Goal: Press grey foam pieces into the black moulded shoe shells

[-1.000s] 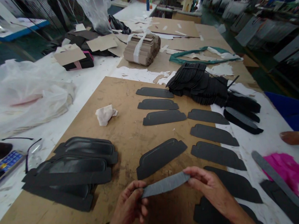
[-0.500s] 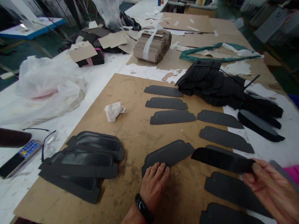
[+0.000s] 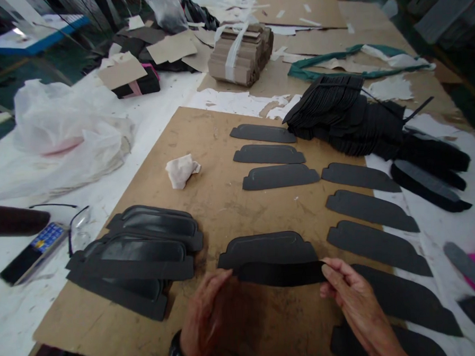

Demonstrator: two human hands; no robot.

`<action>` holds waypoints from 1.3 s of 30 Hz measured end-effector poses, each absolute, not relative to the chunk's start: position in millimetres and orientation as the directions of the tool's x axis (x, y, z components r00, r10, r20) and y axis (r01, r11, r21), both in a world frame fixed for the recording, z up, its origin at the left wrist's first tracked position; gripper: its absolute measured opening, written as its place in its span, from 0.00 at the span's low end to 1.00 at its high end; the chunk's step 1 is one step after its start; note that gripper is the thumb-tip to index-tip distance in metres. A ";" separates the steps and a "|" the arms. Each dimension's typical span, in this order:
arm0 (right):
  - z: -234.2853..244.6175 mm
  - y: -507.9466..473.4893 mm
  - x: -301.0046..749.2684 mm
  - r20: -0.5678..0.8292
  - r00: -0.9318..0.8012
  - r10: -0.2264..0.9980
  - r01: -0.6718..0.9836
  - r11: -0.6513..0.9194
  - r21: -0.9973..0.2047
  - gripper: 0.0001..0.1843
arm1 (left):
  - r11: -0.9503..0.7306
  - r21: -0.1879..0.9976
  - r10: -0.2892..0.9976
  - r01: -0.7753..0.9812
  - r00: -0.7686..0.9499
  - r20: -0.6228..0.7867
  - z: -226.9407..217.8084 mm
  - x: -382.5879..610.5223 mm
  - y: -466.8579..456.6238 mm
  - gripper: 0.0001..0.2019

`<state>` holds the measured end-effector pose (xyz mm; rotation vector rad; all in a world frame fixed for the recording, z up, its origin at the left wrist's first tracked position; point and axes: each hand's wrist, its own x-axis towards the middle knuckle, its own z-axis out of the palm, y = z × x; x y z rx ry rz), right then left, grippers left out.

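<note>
My right hand (image 3: pixel 353 294) pinches the right end of a black strip (image 3: pixel 282 274) between thumb and fingers. The strip is stretched level along the near edge of a dark grey shaped panel (image 3: pixel 267 246), covering that edge. At the strip's left end is my left hand (image 3: pixel 204 310), fingers closed together, the thumb mostly hidden; a dark bracelet (image 3: pixel 177 354) circles that wrist. Left of it lies a loose pile of dark panels with glossy raised middles (image 3: pixel 136 255). Flat grey panels (image 3: pixel 378 247) lie in a column to the right.
A brown board (image 3: pixel 150 336) lies under the work. Several panels (image 3: pixel 281 177) lie farther back, near a crumpled pale cloth (image 3: pixel 180 171). Bundled black pieces (image 3: pixel 337 114) stand back right. Eyeglasses (image 3: pixel 78 223), a calculator-like device (image 3: pixel 34 252) and a dark rod (image 3: pixel 14 219) are left.
My right hand has carried the black strip left to the middle panel's near edge. My left hand has left the panel's top for the strip's left end. The panel now lies straighter.
</note>
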<state>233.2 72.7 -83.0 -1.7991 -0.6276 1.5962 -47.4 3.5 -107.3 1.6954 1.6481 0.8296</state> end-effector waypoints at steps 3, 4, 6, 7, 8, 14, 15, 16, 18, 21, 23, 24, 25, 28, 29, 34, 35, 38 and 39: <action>-90.7 70.7 224.0 -0.671 0.162 0.724 -0.034 -0.675 -0.737 0.26 | 0.308 0.850 0.948 0.427 -0.212 -0.237 -89.8 -40.5 3.4 0.13; -92.7 70.7 222.2 -0.668 0.162 0.727 -0.014 -0.675 -0.738 0.26 | 0.377 0.851 0.922 0.367 -0.240 -0.305 -87.0 -36.8 5.9 0.13; -96.1 71.3 220.8 -0.661 0.160 0.733 0.034 -0.673 -0.739 0.27 | 0.478 0.844 0.868 0.242 -0.274 -0.413 -87.0 -30.1 12.1 0.14; -97.5 71.8 221.0 -0.655 0.165 0.737 0.062 -0.671 -0.739 0.27 | 0.514 0.841 0.841 0.171 -0.292 -0.455 -89.1 -27.5 15.0 0.15; -98.6 72.6 221.5 -0.647 0.176 0.742 0.090 -0.666 -0.740 0.27 | 0.540 0.835 0.815 0.100 -0.310 -0.490 -92.1 -25.8 17.5 0.15; -98.4 82.0 217.3 -0.579 0.280 0.766 0.266 -0.642 -0.720 0.28 | 0.510 0.858 0.812 0.051 -0.357 -0.461 -103.4 -26.3 26.7 0.13; -97.4 84.3 215.2 -0.573 0.289 0.767 0.297 -0.641 -0.707 0.28 | 0.492 0.865 0.823 0.104 -0.380 -0.422 -103.4 -26.7 28.3 0.13; -96.4 86.6 213.2 -0.567 0.297 0.768 0.318 -0.640 -0.700 0.28 | 0.476 0.864 0.831 0.166 -0.406 -0.380 -103.3 -27.1 30.0 0.13; -95.3 91.1 210.6 -0.547 0.305 0.779 0.320 -0.625 -0.712 0.28 | 0.452 0.840 0.843 0.300 -0.453 -0.292 -103.1 -27.8 33.6 0.14; -97.7 95.6 212.0 -0.507 0.296 0.809 0.324 -0.585 -0.744 0.26 | 0.426 0.777 0.861 0.463 -0.472 -0.191 -105.0 -29.5 38.3 0.14; -101.6 97.1 215.4 -0.480 0.273 0.834 0.379 -0.551 -0.743 0.24 | 0.429 0.743 0.868 0.513 -0.463 -0.181 -107.5 -30.7 40.4 0.14; -103.8 97.4 217.1 -0.467 0.262 0.845 0.409 -0.535 -0.739 0.22 | 0.434 0.734 0.870 0.522 -0.455 -0.190 -108.8 -31.0 41.3 0.14; -106.0 97.7 218.5 -0.453 0.254 0.855 0.433 -0.519 -0.737 0.22 | 0.441 0.729 0.870 0.523 -0.448 -0.204 -109.9 -31.2 42.1 0.14; -111.5 98.8 220.4 -0.403 0.244 0.882 0.470 -0.471 -0.746 0.21 | 0.455 0.723 0.868 0.520 -0.441 -0.229 -111.3 -30.9 44.7 0.15; -112.9 99.4 220.4 -0.393 0.239 0.888 0.476 -0.460 -0.750 0.20 | 0.460 0.719 0.865 0.522 -0.445 -0.231 -111.3 -30.7 45.6 0.15; -118.2 103.2 220.0 -0.411 0.235 0.881 0.477 -0.472 -0.741 0.21 | 0.470 0.689 0.866 0.552 -0.441 -0.237 -111.8 -31.2 48.9 0.17; -119.0 103.9 220.1 -0.416 0.239 0.877 0.476 -0.480 -0.737 0.21 | 0.473 0.682 0.865 0.558 -0.442 -0.238 -112.4 -31.4 49.1 0.18; -119.4 105.4 219.3 -0.423 0.257 0.869 0.483 -0.494 -0.723 0.21 | 0.485 0.679 0.857 0.551 -0.452 -0.246 -114.0 -31.2 49.4 0.18; -118.9 105.7 218.6 -0.421 0.260 0.869 0.487 -0.495 -0.719 0.20 | 0.487 0.680 0.856 0.548 -0.454 -0.247 -114.3 -30.9 49.6 0.18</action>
